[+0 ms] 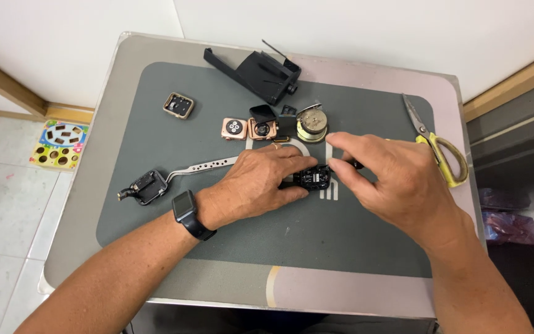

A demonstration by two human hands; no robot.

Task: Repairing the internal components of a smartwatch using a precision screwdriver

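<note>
In the head view, we see our left hand (261, 182) lying flat at the centre of the frame on the dark grey mat (156, 124), fingers pressed together against the left side of a small black module (314, 177). Our right hand (390, 179) comes in from the lower right and pinches the module's right end between thumb and forefinger. The module sits on the mat just right of centre, between both hands. A black wristwatch (186, 210) wraps the left wrist.

Silver tweezers (208, 166) lie left of the hands, their tip beside a black frame part (146, 187). Above the hands we find a rose-gold watch case (234, 128), a second opened case (262, 128) and a round metal part (311, 125). A black holder (261, 73) lies at upper centre, and yellow-handled scissors (437, 145) at right.
</note>
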